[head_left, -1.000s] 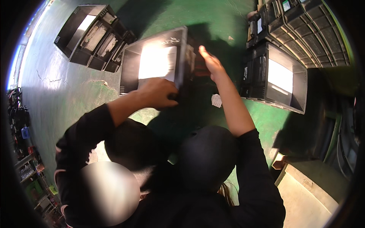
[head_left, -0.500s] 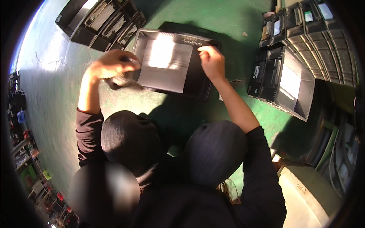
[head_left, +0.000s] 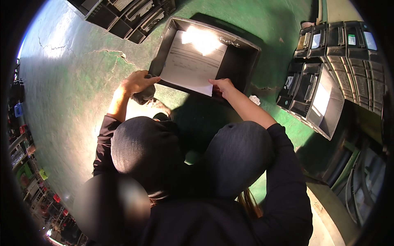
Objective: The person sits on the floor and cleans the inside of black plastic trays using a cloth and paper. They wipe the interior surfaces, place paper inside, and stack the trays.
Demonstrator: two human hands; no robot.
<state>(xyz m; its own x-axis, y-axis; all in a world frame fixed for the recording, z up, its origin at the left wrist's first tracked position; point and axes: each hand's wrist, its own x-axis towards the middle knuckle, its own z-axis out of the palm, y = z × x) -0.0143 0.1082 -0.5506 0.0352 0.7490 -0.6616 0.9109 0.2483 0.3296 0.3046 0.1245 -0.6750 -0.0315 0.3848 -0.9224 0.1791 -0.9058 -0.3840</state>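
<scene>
A black plastic bin (head_left: pixel 241 61) sits on the floor in front of me, slightly tilted in view. Inside it lies a white printed sheet of paper (head_left: pixel 191 65), bright with sunlight at its far end. My right hand (head_left: pixel 223 87) pinches the sheet's near right corner between thumb and fingers. At the bin's near left corner, my left hand (head_left: pixel 134 84) is closed around a dark grey crumpled cloth (head_left: pixel 144 96). Its thumb reaches over the bin's rim beside the paper. Part of the cloth is hidden under the hand.
More black bins are stacked at the far left (head_left: pixel 131 20) and along the right (head_left: pixel 353 61). A nearer black bin (head_left: pixel 328 102) stands at the right on the green floor (head_left: pixel 102 61), next to a small crumpled white scrap (head_left: pixel 255 100). Cluttered shelves line the left edge.
My right hand has come down from the bin's far right side to the sheet's near corner. My left hand, with the cloth, has moved to the bin's near left corner. The view has shifted.
</scene>
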